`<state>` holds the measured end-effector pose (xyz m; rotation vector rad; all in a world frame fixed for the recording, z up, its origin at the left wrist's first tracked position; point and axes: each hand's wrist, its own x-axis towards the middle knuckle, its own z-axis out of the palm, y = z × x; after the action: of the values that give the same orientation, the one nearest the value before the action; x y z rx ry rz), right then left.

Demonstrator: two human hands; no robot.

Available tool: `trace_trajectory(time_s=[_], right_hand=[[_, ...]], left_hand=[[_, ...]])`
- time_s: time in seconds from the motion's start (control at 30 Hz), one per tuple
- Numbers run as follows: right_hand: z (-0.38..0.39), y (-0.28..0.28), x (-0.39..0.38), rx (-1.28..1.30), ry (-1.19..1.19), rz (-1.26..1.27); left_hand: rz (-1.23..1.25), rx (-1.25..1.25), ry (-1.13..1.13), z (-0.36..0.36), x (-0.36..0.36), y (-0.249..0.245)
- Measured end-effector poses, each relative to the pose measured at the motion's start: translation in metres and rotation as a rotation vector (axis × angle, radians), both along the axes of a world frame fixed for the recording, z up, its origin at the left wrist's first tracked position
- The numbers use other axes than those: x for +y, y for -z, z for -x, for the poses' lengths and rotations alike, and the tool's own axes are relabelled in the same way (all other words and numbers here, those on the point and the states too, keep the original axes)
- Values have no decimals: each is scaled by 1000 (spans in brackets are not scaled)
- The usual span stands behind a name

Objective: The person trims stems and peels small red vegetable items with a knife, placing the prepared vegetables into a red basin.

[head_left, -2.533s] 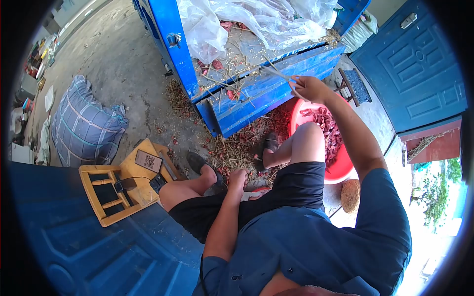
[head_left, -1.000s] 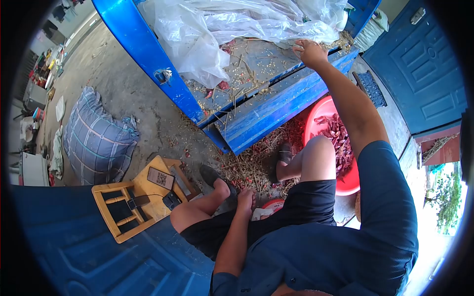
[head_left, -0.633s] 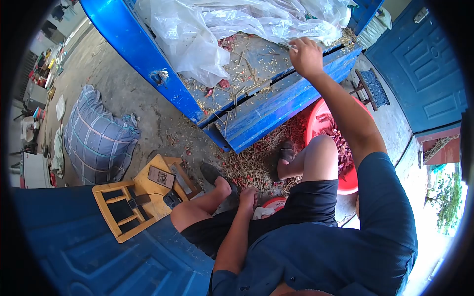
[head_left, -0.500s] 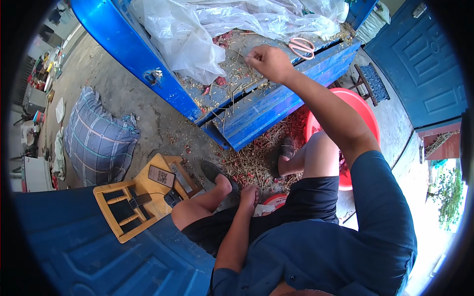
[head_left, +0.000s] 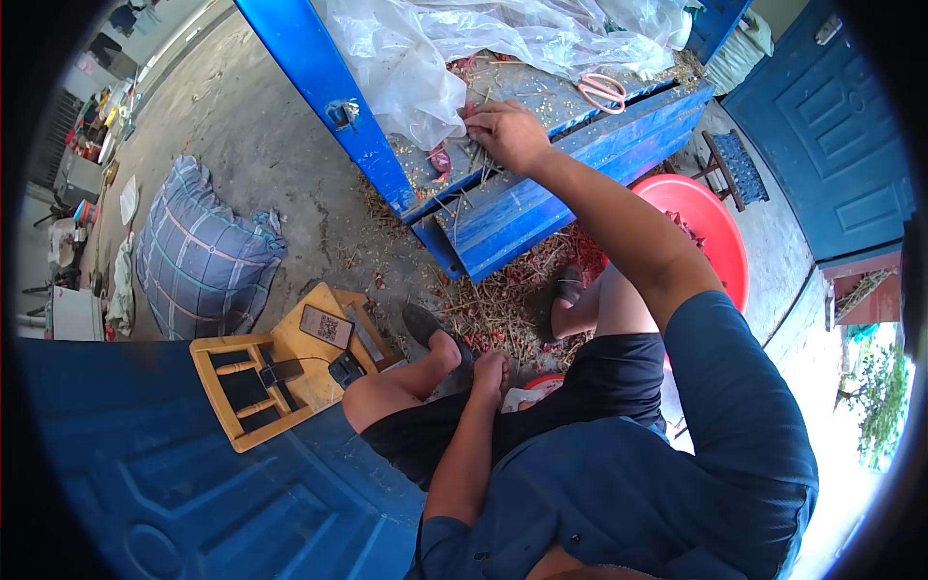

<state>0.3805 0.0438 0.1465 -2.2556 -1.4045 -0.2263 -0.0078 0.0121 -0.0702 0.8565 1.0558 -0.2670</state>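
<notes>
My right hand [head_left: 508, 133] reaches over the littered bed of a blue metal cart [head_left: 541, 208]. Its fingertips are pinched together by the edge of a clear plastic sheet [head_left: 396, 72]; what lies between them is too small to name. Dark red dried pods [head_left: 440, 159] lie among stalks and pale seeds just left of the hand. Pink-handled scissors [head_left: 602, 92] rest on the cart to its right. My left hand [head_left: 491, 375] is closed in a fist between my knees, its contents hidden. Beside it is a small red container [head_left: 544, 382], partly covered by my shorts.
A large red basin [head_left: 725, 237] with dark red pods stands by my right leg. Dry stalks [head_left: 503, 324] cover the floor between my feet. To the left are a wooden chair [head_left: 300, 362] bearing a phone [head_left: 326, 327] and a stuffed checked sack [head_left: 208, 256].
My right hand has moved down and left along the cart bed, towards the plastic sheet's edge. The left hand stays closed between my knees. The whole view has shifted slightly.
</notes>
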Motion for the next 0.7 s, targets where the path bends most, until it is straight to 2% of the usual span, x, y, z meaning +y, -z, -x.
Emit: trace_trajectory(time_s=[0.07,0.23,0.3,0.37,0.47,0.53,0.57,0.63,0.7], right_hand=[[-10,-4,-18,24,185,-57],[-27,-13,-46,128,149,-214],[-36,-9,-56,453,348,-340],[-40,-3,-63,546,348,-369],[-35,-11,-62,433,469,-233],[-29,-14,-49,147,497,-112],[-28,-17,-45,150,496,-116],[-26,-31,-38,322,497,219],[-30,-30,-34,306,498,216]], left_hand=[[-18,-8,40,-2,-2,-4],[-12,-30,77,-3,-5,-1],[8,-39,66,-1,-3,0],[26,-43,61,1,-4,-2],[-17,-41,14,0,-6,-6],[-70,-47,85,1,-4,-7],[-74,-44,83,2,-4,-7],[-63,-45,63,2,-3,-9],[-63,-33,54,2,-2,-9]])
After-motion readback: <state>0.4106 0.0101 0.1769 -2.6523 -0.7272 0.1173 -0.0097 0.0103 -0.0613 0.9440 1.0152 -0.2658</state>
